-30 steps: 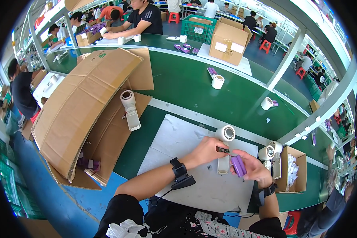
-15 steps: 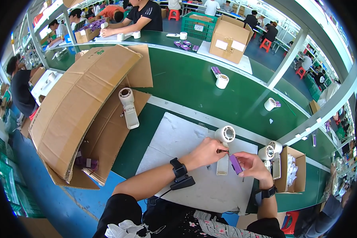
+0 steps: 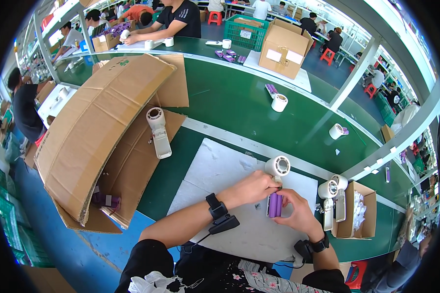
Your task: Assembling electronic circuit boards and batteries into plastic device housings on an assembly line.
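Note:
A white plastic housing (image 3: 278, 166) with a round ring head and a flat handle lies on the pale mat, its handle toward me. Over that handle sits a purple battery pack (image 3: 275, 205) of side-by-side cells, lined up lengthwise with it. My right hand (image 3: 298, 213) grips the pack from its right side, thumb and fingers curved round it. At the housing's neck, my left hand (image 3: 259, 187) is closed in a pinch, just above the pack's upper end. What the left fingertips hold is hidden.
The pale mat (image 3: 225, 171) lies under my hands. A large open cardboard box (image 3: 107, 107) stands left, with another white housing (image 3: 159, 134) on its flap. To the right are more housings (image 3: 328, 190) and a small carton (image 3: 369, 210). A green conveyor (image 3: 220, 97) carries parts beyond.
My right hand has swung the tilted battery pack left and laid it straight over the handle. The left hand stays at the neck. Parts on the conveyor have shifted slightly right.

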Demonstrator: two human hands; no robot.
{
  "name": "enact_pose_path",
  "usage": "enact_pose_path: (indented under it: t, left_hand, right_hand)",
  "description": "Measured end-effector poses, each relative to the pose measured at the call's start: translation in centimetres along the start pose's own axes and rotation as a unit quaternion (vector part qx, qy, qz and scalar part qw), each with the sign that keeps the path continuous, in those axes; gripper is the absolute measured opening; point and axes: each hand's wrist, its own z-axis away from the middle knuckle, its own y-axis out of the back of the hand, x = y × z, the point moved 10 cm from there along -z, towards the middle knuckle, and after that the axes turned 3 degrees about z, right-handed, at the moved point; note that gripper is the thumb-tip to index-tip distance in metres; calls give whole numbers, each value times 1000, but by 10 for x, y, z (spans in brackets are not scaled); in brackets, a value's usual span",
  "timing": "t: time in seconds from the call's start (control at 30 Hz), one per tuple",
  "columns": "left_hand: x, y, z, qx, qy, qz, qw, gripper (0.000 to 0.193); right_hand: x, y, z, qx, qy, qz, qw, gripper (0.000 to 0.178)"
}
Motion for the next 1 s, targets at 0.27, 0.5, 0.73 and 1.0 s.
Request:
enact_pose_path:
  t: [0.27, 0.5, 0.73, 1.0]
  left_hand:
    - [-4, -6, 0, -51, -9, -28, 998, 33]
    - [1, -5, 1, -55, -14, -30, 998, 33]
    - [0, -1, -1, -9, -25, -2, 1000, 25]
    - [-12, -1, -1, -20, 36, 45, 998, 32]
  right_hand:
    - [-11, 2, 5, 26, 21, 29, 999, 60]
    - [-10, 3, 11, 43, 37, 63, 996, 54]
    - [-11, 6, 9, 70, 49, 98, 992, 40]
    - [-5, 5, 12, 84, 43, 93, 991, 34]
